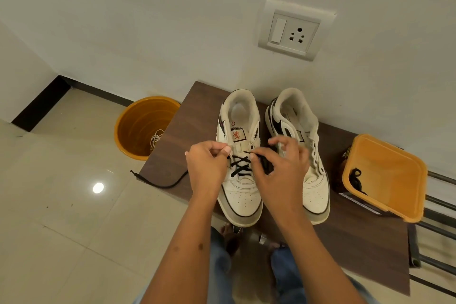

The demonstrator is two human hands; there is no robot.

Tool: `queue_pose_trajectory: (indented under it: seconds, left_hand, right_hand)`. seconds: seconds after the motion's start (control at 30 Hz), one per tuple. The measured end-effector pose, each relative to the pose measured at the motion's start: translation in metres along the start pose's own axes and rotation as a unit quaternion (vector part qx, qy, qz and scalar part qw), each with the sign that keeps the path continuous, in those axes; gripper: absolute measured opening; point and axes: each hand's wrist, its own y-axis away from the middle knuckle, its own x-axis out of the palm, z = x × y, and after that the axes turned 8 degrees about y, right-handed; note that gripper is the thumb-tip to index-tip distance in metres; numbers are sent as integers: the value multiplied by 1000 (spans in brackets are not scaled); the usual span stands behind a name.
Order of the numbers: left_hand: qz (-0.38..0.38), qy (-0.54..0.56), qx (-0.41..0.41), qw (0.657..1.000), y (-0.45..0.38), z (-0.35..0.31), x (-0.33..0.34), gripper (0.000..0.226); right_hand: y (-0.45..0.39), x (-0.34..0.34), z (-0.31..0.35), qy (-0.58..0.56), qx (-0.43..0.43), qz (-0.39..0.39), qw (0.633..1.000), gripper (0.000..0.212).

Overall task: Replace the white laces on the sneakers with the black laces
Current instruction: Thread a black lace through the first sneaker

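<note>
Two white sneakers stand side by side on a dark wooden bench [170,145]. The left sneaker [240,195] has a black lace [240,165] crossed through its lower eyelets. My left hand [206,170] grips that sneaker's left eyelet flap, fingers curled at the edge. My right hand [278,168] pinches the black lace's tip by an eyelet on the right side. The lace's other end [158,181] trails off the bench's left edge. The right sneaker [313,180] has bare eyelets and no lace.
An orange tub [394,180] at the bench's right holds another black lace [356,177]. An orange bucket [138,121] on the tiled floor at left holds a white lace [156,138]. A wall socket [293,32] is above. My feet show below the bench.
</note>
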Motion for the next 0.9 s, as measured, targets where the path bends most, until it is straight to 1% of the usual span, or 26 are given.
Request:
queue_pose_trajectory:
  seconds: [0.07,0.2,0.33,0.53,0.7,0.77,0.9]
  left_hand:
    - [0,18,-8,1000,-1,2,-1,21]
    - [11,28,-6,1000,-1,2,-2,26]
    - [20,37,-10,999,-3,4,-3,22]
    - [33,41,-4,999,-3,5,-4,22]
    - [29,37,3,999,-3,4,-4,23]
    - [28,37,0,999,-2,4,-4,23]
    - [29,38,-3,999,-3,4,-4,21]
  right_hand:
    - [-8,7,6,33,-16,2,999,9]
    - [-17,20,11,64,-49,27,996,8]
    - [-16,25,9,31,-23,33,999,9]
    - [-16,25,6,20,-22,46,999,10]
    - [-14,25,8,60,-45,20,997,8]
    - [-15,23,9,74,-53,20,996,7]
    - [-17,20,7,116,-97,26,988,6]
